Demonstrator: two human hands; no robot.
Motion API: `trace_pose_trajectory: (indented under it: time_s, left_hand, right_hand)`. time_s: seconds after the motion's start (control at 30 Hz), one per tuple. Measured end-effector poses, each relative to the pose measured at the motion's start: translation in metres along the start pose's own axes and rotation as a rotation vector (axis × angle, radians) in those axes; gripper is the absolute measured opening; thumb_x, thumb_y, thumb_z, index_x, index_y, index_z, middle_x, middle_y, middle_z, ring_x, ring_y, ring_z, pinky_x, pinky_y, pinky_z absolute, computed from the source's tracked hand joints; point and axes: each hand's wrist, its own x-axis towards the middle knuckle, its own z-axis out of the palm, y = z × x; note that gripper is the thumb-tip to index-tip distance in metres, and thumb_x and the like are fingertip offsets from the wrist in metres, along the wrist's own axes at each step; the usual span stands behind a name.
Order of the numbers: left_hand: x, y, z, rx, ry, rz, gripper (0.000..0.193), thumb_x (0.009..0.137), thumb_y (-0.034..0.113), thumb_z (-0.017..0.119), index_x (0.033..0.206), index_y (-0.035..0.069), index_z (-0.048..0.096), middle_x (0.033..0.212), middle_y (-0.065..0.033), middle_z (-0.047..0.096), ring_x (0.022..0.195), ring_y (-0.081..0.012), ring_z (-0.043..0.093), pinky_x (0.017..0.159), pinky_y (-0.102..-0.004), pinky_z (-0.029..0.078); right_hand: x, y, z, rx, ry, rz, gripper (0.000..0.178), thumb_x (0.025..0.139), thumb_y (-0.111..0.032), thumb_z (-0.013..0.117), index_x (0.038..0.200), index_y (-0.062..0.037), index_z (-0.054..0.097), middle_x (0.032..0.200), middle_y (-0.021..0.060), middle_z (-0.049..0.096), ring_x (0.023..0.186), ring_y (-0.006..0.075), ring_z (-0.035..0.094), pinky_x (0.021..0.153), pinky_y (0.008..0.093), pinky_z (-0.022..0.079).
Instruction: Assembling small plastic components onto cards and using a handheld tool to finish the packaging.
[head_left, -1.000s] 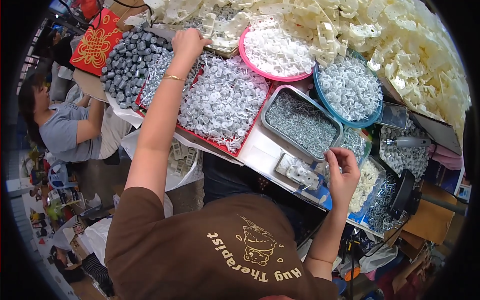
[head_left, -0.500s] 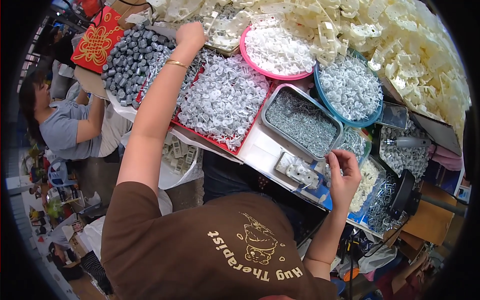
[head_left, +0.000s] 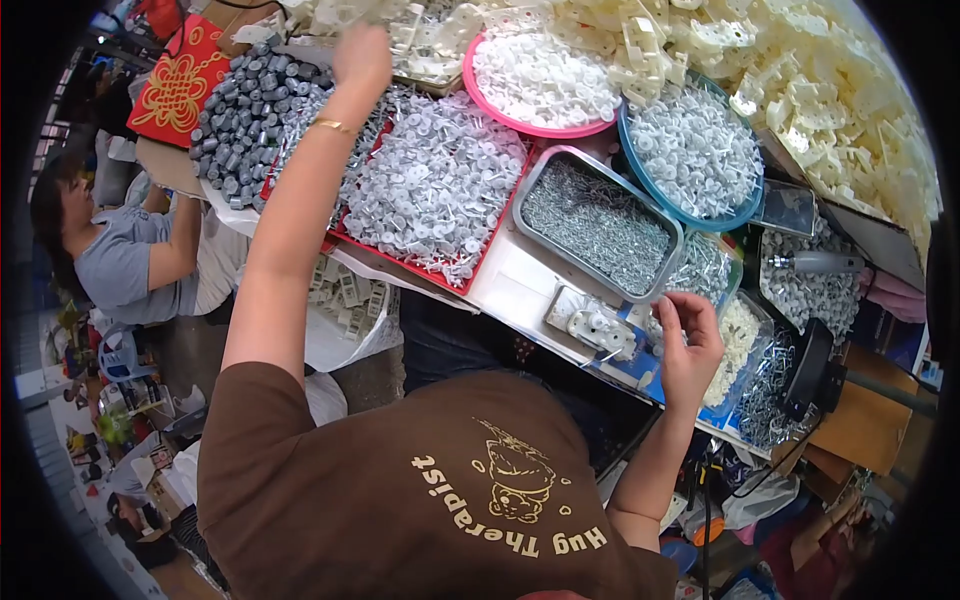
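My left hand (head_left: 362, 62) is stretched to the far left, over cream plastic parts (head_left: 428, 48) beside a pile of grey cylindrical pieces (head_left: 245, 125). It is smeared by motion and its fingers point away, so a grip cannot be made out. Close to the near corner of a metal tray of tiny screws (head_left: 598, 222), my right hand (head_left: 692, 345) is raised with thumb and fingers curled together. Anything between those fingertips is too small to name. Just left of it, a cream plastic assembly (head_left: 600, 328) sits on a metal fixture (head_left: 566, 308).
White discs with metal pins fill a red tray (head_left: 435, 190). A pink basin (head_left: 490, 95) holds white plastic pieces; a blue basin (head_left: 745, 215) holds more pinned pieces. Cream parts (head_left: 830, 110) heap high at far right. A black device (head_left: 805, 385) stands right; another person (head_left: 125, 240) sits left.
My left hand has moved slightly left and farther away over the cream parts. My right hand stays almost in place, its fingers still curled. The whole view has shifted a little.
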Motion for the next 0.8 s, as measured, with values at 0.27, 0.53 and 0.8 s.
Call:
trace_pose_trajectory:
  time_s: [0.27, 0.53, 0.8]
  left_hand:
    - [-0.128, 0.081, -0.093, -1.509, -0.058, 0.052, 0.015, 0.093, 0.008, 0.069, 0.106, -0.001, 0.068, 0.094, -0.0088, 0.073, 0.086, -0.0150, 0.069, 0.078, -0.0267, 0.053]
    - [-0.229, 0.185, -0.119, -2.150, -0.741, -0.009, 0.015, 0.090, -0.005, 0.070, 0.104, -0.005, 0.069, 0.101, -0.0122, 0.073, 0.094, -0.0153, 0.070, 0.086, -0.0281, 0.057]
    - [-0.245, 0.196, -0.134, -2.171, -0.705, -0.042, 0.015, 0.093, -0.001, 0.069, 0.107, -0.004, 0.067, 0.100, -0.0104, 0.072, 0.092, -0.0135, 0.069, 0.082, -0.0269, 0.057]
  right_hand:
    - [-0.003, -0.021, 0.007, 0.218, 0.080, -0.018, 0.011, 0.096, 0.002, 0.063, 0.106, 0.0050, 0.063, 0.094, 0.0138, 0.073, 0.085, 0.0173, 0.071, 0.079, 0.0276, 0.057]
    - [0.002, -0.014, 0.053, 0.676, -0.172, 0.182, 0.015, 0.100, -0.003, 0.060, 0.111, 0.0049, 0.064, 0.099, 0.0132, 0.072, 0.086, 0.0164, 0.071, 0.081, 0.0299, 0.059]
    - [-0.009, -0.021, 0.051, 0.630, -0.102, 0.121, 0.014, 0.100, -0.006, 0.061, 0.111, 0.0025, 0.059, 0.093, 0.0123, 0.071, 0.079, 0.0162, 0.070, 0.073, 0.0274, 0.058]
